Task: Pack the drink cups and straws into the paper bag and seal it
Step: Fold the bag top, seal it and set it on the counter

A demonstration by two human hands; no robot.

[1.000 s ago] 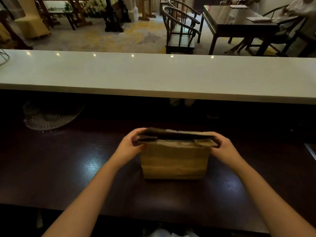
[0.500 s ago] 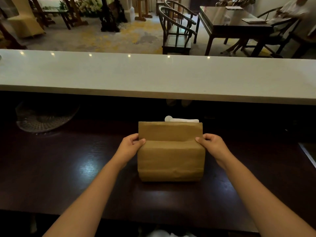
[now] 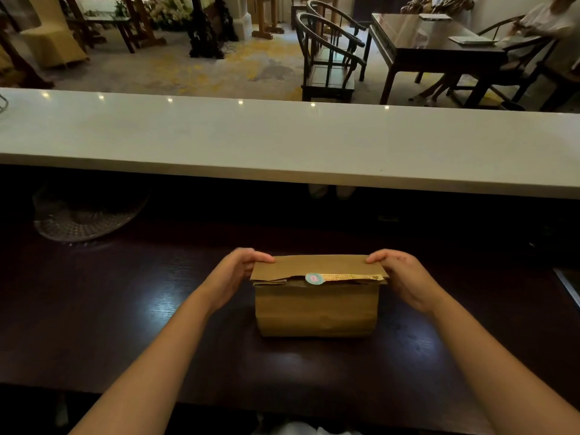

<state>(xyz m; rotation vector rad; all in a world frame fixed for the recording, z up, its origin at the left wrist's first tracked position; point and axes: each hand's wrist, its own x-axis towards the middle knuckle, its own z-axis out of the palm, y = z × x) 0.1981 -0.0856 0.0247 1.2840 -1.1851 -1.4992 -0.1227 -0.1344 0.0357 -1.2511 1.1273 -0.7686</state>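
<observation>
Two hands grip your paper bag [image 3: 316,304] at the dark counter's [image 3: 125,324] middle: your left hand [image 3: 233,273] pinches the folded top's left end, your right hand [image 3: 400,276] its right end, forearms angled inward, round sticker [image 3: 314,278] on the flap's edge.

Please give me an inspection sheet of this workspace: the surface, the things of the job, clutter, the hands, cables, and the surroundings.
Surface: dark wooden counter, glossy, below a white ledge.
Job's things: paper bag upright, top flap folded toward the person; round sticker at the flap edge beside a paper slip. Cups and straws: not visible.
Clutter: glass dish far left.
Hands: left hand and right hand hold the flap's two ends.
Cables: nothing seen.
Surroundings: chairs and a dark table, with a seated person, beyond the ledge.
</observation>
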